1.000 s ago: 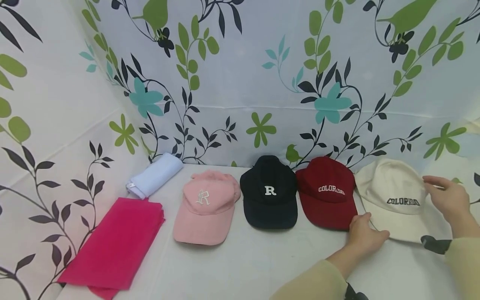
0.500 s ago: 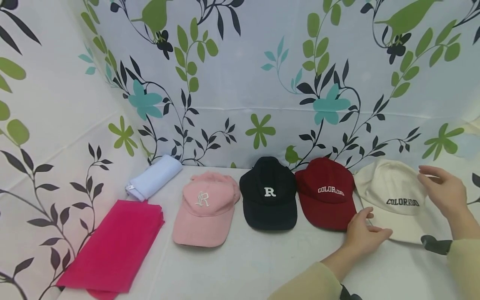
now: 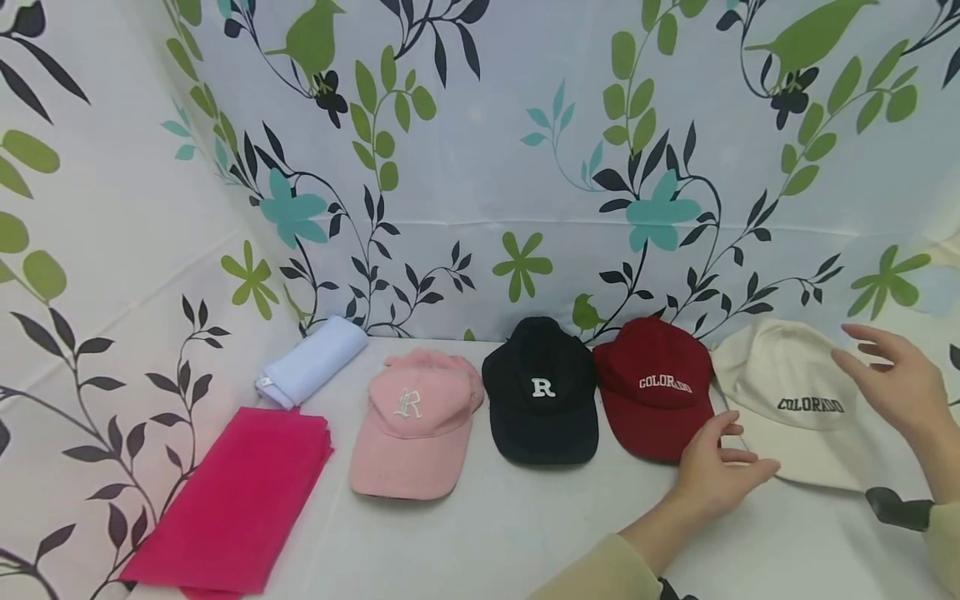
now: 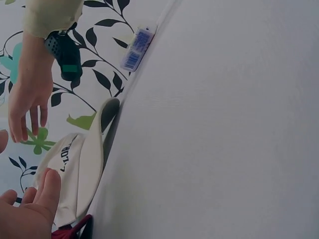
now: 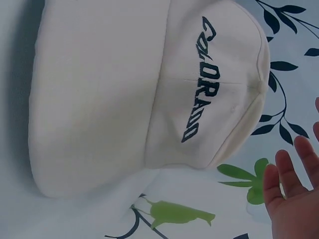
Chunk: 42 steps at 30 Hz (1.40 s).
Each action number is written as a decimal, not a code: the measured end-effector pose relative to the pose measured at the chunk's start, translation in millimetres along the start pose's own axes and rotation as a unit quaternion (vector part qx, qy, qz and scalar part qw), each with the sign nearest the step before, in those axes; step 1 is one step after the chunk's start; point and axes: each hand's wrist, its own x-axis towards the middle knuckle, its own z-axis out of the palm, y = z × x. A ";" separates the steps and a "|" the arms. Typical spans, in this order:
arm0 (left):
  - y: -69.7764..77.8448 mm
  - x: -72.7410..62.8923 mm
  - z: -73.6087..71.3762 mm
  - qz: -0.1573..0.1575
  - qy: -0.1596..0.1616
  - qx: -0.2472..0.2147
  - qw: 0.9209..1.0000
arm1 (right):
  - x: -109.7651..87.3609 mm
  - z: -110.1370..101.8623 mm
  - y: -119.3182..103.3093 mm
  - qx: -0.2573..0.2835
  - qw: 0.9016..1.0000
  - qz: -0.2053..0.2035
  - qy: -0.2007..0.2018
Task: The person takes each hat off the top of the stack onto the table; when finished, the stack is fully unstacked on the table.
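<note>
A cream baseball cap (image 3: 787, 375) with dark COLORADO lettering lies at the right end of a row of caps. Just off its right side is my right hand (image 3: 896, 375), fingers spread and holding nothing. My left hand (image 3: 718, 468) hovers in front of the gap between the cream cap's brim and the dark red cap (image 3: 654, 387), fingers relaxed and nothing in them. In the right wrist view, a gap shows between the cream cap (image 5: 209, 84) and my right hand (image 5: 296, 191). The left wrist view shows both hands near the cap (image 4: 82, 174).
Left of the red cap lie a black cap (image 3: 540, 392) and a pink cap (image 3: 416, 425). Folded bright pink cloth (image 3: 232, 500) and a rolled light blue cloth (image 3: 311, 362) are at the left. A small clear package (image 4: 138, 50) lies beyond the cream cap.
Both hands have drawn back from the cream cap: the right hand rightward, the left hand slightly leftward. The caps stay in place.
</note>
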 end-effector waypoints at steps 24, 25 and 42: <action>17.0 -27.7 -82.5 0.026 -0.059 -0.051 0.997 | -46.5 21.5 27.7 -0.068 0.985 -0.133 -0.084; 17.7 -28.5 -85.3 0.026 -0.058 -0.054 0.997 | -47.2 23.2 28.4 -0.067 0.985 -0.138 -0.083; 11.1 -33.3 -122.7 0.025 -0.048 -0.104 0.993 | -51.1 44.4 39.7 -0.073 0.980 -0.115 -0.146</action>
